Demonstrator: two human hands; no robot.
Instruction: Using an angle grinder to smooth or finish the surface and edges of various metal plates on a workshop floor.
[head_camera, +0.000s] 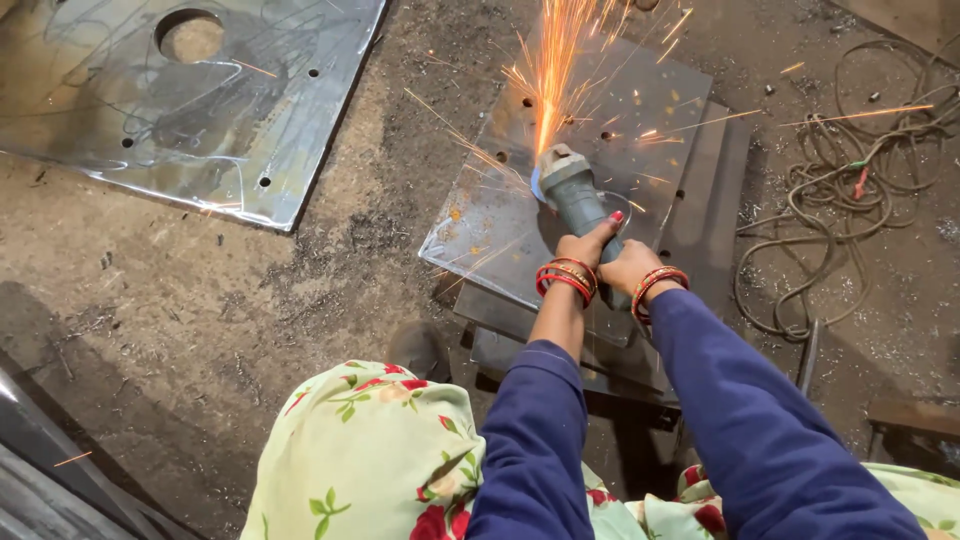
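Both hands are wrapped around the body of a grey-green angle grinder, the left hand gripping it from the near left side with the thumb stretched up along the casing, the right hand clenched around the rear of the handle just beside it. Red and gold bangles circle each wrist, and dark blue sleeves run back toward a pale green floral garment over the knees. The grinder's disc end is tilted down onto a square steel plate that lies on top of a stack of similar plates on the dirt floor. A fan of orange sparks shoots up and away from the contact point, near a drilled hole in the plate. To the left, well apart, lies a larger steel sheet with a big round cut-out and small holes. A tangle of cable sprawls on the floor at the right.
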